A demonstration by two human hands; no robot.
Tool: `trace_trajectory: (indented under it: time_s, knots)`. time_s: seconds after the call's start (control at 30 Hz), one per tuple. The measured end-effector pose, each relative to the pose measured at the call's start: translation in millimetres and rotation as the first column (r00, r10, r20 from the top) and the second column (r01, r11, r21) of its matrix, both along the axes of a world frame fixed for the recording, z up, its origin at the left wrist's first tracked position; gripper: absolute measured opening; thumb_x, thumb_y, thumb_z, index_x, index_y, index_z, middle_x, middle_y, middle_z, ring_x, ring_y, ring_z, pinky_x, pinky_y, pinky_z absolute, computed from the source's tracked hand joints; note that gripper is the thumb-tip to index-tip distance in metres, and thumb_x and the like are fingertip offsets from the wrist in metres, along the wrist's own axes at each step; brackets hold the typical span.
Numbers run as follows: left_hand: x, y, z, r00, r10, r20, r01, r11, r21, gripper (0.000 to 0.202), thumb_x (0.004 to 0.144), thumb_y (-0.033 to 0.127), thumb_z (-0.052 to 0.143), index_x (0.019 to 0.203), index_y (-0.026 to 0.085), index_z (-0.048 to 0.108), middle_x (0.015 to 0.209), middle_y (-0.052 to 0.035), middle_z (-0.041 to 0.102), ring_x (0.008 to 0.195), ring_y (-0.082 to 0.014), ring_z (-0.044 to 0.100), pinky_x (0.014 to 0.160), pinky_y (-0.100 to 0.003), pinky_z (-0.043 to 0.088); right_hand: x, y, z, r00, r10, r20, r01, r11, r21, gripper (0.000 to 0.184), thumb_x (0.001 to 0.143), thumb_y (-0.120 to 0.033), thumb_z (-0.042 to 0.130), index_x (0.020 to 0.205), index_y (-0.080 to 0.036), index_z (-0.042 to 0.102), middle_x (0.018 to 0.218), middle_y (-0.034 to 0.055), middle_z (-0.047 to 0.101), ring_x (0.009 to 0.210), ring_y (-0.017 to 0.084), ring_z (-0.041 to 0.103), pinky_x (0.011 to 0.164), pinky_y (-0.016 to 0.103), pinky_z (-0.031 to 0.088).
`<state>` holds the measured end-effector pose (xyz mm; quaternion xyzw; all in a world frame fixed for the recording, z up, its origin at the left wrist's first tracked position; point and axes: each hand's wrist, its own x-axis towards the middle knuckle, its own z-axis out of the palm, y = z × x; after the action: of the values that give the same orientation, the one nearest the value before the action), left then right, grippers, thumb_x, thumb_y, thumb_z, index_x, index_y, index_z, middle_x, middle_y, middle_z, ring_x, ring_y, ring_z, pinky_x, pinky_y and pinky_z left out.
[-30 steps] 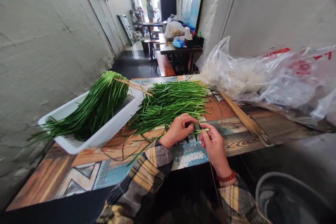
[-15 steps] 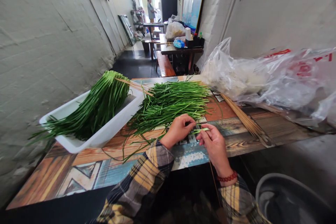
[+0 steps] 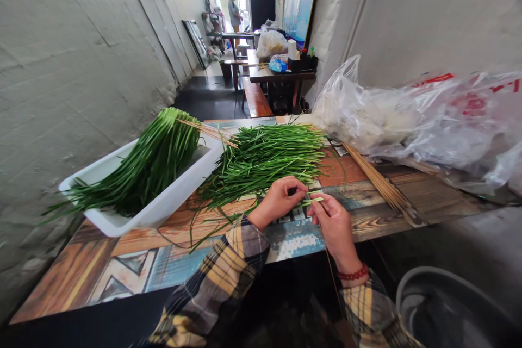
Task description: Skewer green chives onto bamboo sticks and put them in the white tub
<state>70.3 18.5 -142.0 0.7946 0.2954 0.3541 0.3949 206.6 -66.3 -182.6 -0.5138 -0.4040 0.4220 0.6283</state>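
Note:
My left hand [image 3: 278, 201] is closed in a pinch on green chive stalks [image 3: 313, 201] at the near edge of the table [image 3: 122, 261]. My right hand [image 3: 334, 223] is closed too, pinching the same stalk ends and a thin bamboo skewer [image 3: 331, 274] that runs down under my wrist. Just beyond my hands lies a loose pile of chives [image 3: 265, 157]. Skewered chives [image 3: 150, 166] fill a white tray [image 3: 163, 207] on the left.
A bundle of bamboo skewers [image 3: 381, 185] lies right of the chives. Clear plastic bags [image 3: 408, 119] sit at the back right. A grey bucket [image 3: 448, 304] stands low at the right. Down the corridor are a bench [image 3: 255, 99], tables and a person [image 3: 234, 11].
My hands have shifted very slightly while keeping their pinch on the stalks. Nothing else has moved.

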Motion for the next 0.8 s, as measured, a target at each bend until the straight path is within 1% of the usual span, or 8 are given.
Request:
trace_trajectory:
  time_s: [0.37,0.6,0.8]
  knots:
    - [1.2,-0.4,1.2,1.0,-0.009,0.029,0.009,1.0,0.012,0.01,0.078,0.013,0.057,0.071,0.012,0.063,0.07,-0.001,0.058,0.067,-0.01,0.051,0.065,-0.022,0.04,0.9,1.3,-0.5,1.0,-0.006,0.006,0.006,1.0,-0.02,0.028,0.081,-0.039,0.065,0.098,-0.017,0.063,0.063,-0.0022,0.061,0.047,0.009,0.048,0.046,0.021,0.037]
    - [1.6,-0.8,2.5,0.999,-0.007,0.04,0.006,1.0,0.011,0.01,0.077,0.012,0.057,0.07,0.012,0.063,0.069,-0.0012,0.058,0.068,-0.0103,0.051,0.065,-0.022,0.04,0.5,1.5,-1.6,1.0,-0.005,0.026,0.006,1.0,-0.024,0.028,0.081,-0.04,0.065,0.096,-0.017,0.065,0.064,-0.0015,0.061,0.047,0.009,0.047,0.045,0.022,0.036]
    - [1.9,-0.6,1.7,0.999,-0.005,0.052,0.005,1.0,0.013,0.01,0.077,0.012,0.057,0.069,0.013,0.063,0.069,-0.001,0.057,0.067,-0.0102,0.051,0.065,-0.022,0.04,1.1,1.2,-2.7,0.998,0.0,0.069,0.001,1.0,-0.018,0.027,0.083,-0.039,0.063,0.099,-0.018,0.065,0.064,-0.0018,0.06,0.047,0.009,0.047,0.046,0.022,0.036]
